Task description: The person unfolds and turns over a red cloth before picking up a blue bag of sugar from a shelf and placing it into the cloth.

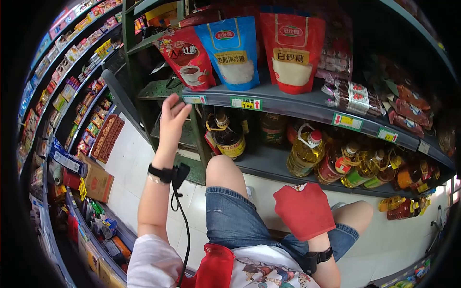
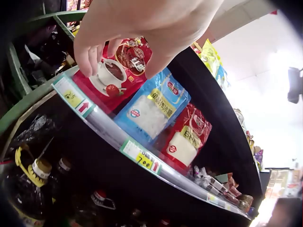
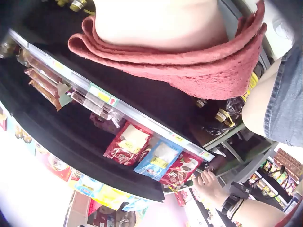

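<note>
My left hand is raised at the shelf edge beside a red pouch with a cup picture, fingers apart and slightly bent. In the left wrist view the fingers and thumb of this hand overlap the pouch's top; contact cannot be told. A blue pouch and another red pouch stand to its right. A red cloth covers my right hand, hiding its fingers, above the right thigh. In the right wrist view the cloth hangs in folds around the bare skin of that hand.
Price tags line the grey shelf edge. Oil bottles and a dark bottle stand on the lower shelf. Wrapped packets lie at the right. A green metal frame stands left; a cable hangs from my left wrist.
</note>
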{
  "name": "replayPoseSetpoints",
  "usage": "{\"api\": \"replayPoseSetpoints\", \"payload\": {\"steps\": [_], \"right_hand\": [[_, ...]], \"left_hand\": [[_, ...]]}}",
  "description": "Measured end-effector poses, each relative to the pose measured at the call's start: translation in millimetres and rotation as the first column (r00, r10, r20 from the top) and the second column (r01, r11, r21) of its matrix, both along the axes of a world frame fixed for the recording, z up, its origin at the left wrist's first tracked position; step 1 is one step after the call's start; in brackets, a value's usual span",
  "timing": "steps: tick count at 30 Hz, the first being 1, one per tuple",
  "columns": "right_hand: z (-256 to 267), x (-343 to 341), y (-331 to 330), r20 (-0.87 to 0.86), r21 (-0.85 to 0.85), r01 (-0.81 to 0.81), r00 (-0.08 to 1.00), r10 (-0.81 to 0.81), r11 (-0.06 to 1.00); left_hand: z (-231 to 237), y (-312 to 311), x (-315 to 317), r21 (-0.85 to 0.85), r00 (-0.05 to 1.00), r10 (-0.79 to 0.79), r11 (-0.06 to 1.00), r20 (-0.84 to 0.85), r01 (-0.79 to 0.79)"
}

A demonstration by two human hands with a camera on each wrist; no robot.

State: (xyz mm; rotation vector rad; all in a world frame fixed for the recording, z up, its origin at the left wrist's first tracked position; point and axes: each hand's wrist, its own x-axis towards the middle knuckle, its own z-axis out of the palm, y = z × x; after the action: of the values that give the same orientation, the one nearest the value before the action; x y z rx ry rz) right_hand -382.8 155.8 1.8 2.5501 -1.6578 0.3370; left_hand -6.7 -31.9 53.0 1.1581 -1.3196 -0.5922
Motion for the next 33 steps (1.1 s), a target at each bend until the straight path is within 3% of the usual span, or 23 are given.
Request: {"api": "replayPoseSetpoints", "payload": {"steps": [4, 8, 13, 18, 24, 33], "right_hand": [[3.3, 0.1, 1.9, 0.006, -0.016, 0.051, 0.999, -0.051, 0.999], [6.6, 0.1, 4.3, 0.018, -0.024, 0.102, 0.995, -0.101, 0.995], [2.0, -2.7, 8.7, 0.029, -0.028, 0.16, 0.987, -0.159, 0.987], [-53.9, -26.4, 13.4, 0.276, 0.0, 0.323, 0.91, -0.31, 0.946], [-61.6, -30.3, 13.4, 0.087, 0.159, 0.388, 0.91, -0.405, 0.908], [-77.4, -33.7, 12.4, 0.096, 0.069, 0.312, 0.943, -0.317, 0.948]], "left_hand": [[22.1, -53.1, -2.5, -0.159, 0.97, 0.17, 0.977, 0.173, -0.143], [33.3, -94.4, -13.7, -0.328, 0.834, 0.39, 0.905, 0.391, -0.27], [29.1, -122.1, -28.3, -0.187, 0.846, 0.354, 0.935, 0.398, -0.302], [19.8, -134.1, -29.6, -0.179, 0.834, 0.367, 0.93, 0.413, -0.321], [20.3, -136.4, -33.0, -0.157, 0.819, 0.389, 0.921, 0.421, -0.357], [21.5, -133.5, -43.2, -0.121, 0.804, 0.427, 0.901, 0.413, -0.416]]}}
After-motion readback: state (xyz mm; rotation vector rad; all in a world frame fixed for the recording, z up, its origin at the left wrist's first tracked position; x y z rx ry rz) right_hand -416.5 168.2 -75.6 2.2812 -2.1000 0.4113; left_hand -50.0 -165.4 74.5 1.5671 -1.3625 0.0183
